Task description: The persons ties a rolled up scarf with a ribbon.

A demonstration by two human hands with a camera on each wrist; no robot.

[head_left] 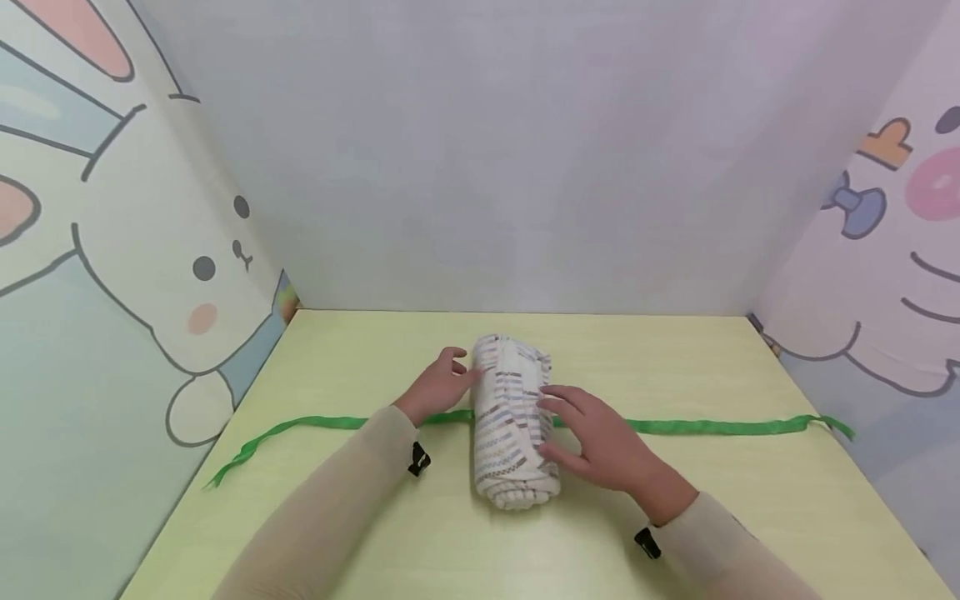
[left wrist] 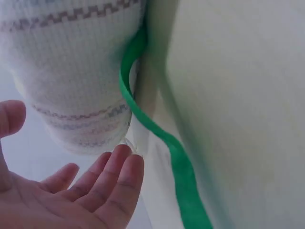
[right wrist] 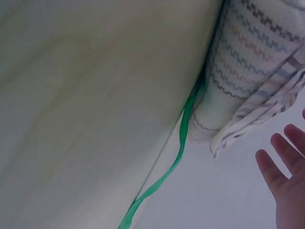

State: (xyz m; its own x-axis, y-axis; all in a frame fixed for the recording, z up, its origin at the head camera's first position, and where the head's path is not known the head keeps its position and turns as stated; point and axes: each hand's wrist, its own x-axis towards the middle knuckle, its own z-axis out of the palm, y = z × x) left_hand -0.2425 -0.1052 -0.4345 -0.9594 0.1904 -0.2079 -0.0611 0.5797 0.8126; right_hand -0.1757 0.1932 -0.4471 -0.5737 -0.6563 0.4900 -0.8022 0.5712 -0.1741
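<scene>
The left hand (head_left: pixel 437 390) is relaxed, its fingers slightly parted and holding nothing. The right hand (head_left: pixel 611 442) has its fingers spread, likewise without a grip. The hands flank the rolled striped cloth (head_left: pixel 510 425), one at each long side. Both wrist views show gaps at the visible fingertips; whether any other part of either hand touches the cloth cannot be determined.

The rolled cloth lies at the middle of the tabletop (head_left: pixel 675 358), its length pointing away from the person. The green ribbon (head_left: pixel 697 427) passes beneath it crosswise and emerges on both sides.

Caution: the layered cloth edge (right wrist: pixel 257 119) appears unsecured. Releasing the roll without side support could let it loosen. A sideways push could turn it along the ribbon and shift the crossing point. Pulling one ribbon end alone could drag the ribbon out from underneath.

Edges: the left ribbon end lies near the left table edge; the right end reaches the right edge and appears to overhang it. The back wall (head_left: pixel 510 167) limits travel at the rear, and printed side panels (head_left: pixel 150 250) stand at left and right. Lateral working room lies along the ribbon, outside each hand.
</scene>
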